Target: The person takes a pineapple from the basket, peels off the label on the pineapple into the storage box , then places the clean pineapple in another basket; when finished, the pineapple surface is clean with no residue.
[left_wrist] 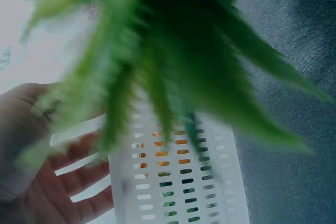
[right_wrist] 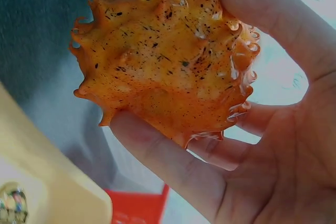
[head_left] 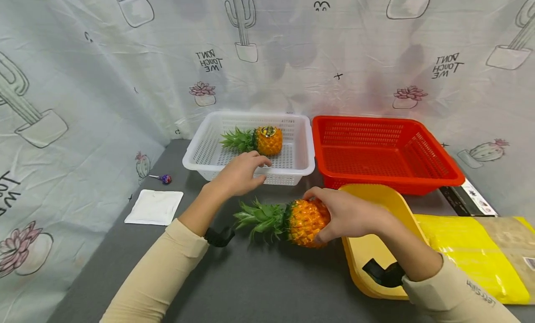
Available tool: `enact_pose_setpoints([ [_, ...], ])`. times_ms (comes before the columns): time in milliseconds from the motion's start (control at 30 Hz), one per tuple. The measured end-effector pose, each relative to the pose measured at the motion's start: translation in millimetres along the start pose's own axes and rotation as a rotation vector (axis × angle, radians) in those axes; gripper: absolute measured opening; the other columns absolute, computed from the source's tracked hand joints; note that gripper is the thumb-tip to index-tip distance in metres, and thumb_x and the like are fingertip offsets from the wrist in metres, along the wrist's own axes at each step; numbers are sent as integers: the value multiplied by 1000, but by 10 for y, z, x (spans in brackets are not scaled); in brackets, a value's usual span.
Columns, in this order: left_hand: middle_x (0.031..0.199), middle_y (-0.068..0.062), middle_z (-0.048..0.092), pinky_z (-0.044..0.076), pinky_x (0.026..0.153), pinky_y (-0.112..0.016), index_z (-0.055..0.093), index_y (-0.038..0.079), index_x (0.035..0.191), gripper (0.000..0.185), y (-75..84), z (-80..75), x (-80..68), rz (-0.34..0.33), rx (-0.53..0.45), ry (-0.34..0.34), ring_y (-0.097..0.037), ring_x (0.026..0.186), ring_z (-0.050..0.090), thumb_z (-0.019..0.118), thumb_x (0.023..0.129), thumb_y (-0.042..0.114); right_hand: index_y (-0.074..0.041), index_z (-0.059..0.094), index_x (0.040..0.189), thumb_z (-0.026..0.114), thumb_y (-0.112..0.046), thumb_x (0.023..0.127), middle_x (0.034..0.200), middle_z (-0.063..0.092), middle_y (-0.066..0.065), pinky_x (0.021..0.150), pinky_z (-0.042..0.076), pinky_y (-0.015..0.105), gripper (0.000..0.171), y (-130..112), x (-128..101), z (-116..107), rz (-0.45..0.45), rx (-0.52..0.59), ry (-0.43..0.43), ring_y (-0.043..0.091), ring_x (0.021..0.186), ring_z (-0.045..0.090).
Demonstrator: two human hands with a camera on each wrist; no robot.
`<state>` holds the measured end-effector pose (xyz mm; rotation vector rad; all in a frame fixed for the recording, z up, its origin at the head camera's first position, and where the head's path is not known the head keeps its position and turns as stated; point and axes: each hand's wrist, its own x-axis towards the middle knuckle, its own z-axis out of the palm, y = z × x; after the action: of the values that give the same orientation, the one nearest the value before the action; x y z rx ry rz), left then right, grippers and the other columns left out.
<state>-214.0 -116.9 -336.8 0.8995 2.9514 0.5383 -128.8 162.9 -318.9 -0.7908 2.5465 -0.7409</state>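
My right hand point(head_left: 349, 214) grips an orange pineapple point(head_left: 308, 223) by its rounded base, thumb and fingers around the spiky skin point(right_wrist: 163, 61). Its green leafy crown point(head_left: 263, 218) points left, below my left hand point(head_left: 240, 174). That hand holds nothing; its fingers reach over the front rim of a white plastic basket point(head_left: 198, 163). Inside the basket lies another pineapple point(head_left: 271, 144), on its side with a black and gold label and its crown to the left. In the left wrist view, blurred leaves point(left_wrist: 173, 51) cover much of the basket's slotted side point(left_wrist: 178, 182).
Right of the white basket stands a red basket point(head_left: 388, 181). A yellow tray point(head_left: 355, 262) lies partly under my right forearm, beside a yellow package point(head_left: 472, 253) and a black-and-white box point(head_left: 468, 200). On the left are a white packet point(head_left: 153, 207) and a lollipop point(head_left: 166, 179). A printed curtain point(head_left: 284, 49) hangs behind.
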Motion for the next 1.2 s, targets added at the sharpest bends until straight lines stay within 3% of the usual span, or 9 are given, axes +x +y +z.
enact_pose_setpoints([
  [200, 121, -7, 68, 54, 96, -45, 71, 15, 130, 28, -47, 0, 46, 10, 27, -9, -27, 112, 65, 66, 102, 16, -12, 53, 135, 89, -26, 70, 114, 63, 2, 80, 55, 32, 75, -11, -145, -196, -7, -19, 20, 18, 98, 59],
  [433, 116, -7, 69, 53, 86, -42, 74, 14, 127, 27, -61, -26, 79, 39, 31, -7, -25, 100, 64, 69, 100, 15, -18, 53, 135, 92, -33, 70, 116, 63, 0, 81, 55, 34, 77, -12, -329, -470, 59, -63, 36, 20, 102, 59],
  [600, 110, -7, 70, 55, 87, -41, 77, 14, 121, 24, -106, -63, 52, 32, 26, 27, -26, 101, 66, 72, 98, 13, -19, 53, 135, 93, -34, 70, 119, 63, 1, 81, 56, 35, 78, 24, -410, -639, 60, -98, 76, 21, 103, 59],
  [867, 107, -7, 70, 55, 87, -42, 78, 11, 120, 24, -124, -76, 33, 43, 14, 32, -27, 101, 67, 73, 96, 12, -21, 53, 137, 96, -27, 70, 131, 61, 4, 85, 55, 37, 79, 156, -479, -767, 142, -47, 176, 23, 107, 60],
  [1100, 106, -7, 72, 56, 89, -42, 78, 10, 117, 22, -129, -50, 44, 47, 0, 57, -26, 100, 69, 75, 95, 10, -20, 53, 137, 95, -35, 70, 130, 64, 5, 91, 50, 44, 80, 304, -472, -904, 160, -190, 248, 24, 109, 60],
  [1200, 106, -8, 73, 56, 90, -43, 78, 9, 116, 21, -140, -61, 38, 59, -24, 73, -26, 100, 69, 74, 95, 9, -19, 51, 139, 95, -35, 71, 135, 62, 9, 95, 49, 49, 83, 370, -480, -1002, 193, -187, 266, 27, 112, 60],
])
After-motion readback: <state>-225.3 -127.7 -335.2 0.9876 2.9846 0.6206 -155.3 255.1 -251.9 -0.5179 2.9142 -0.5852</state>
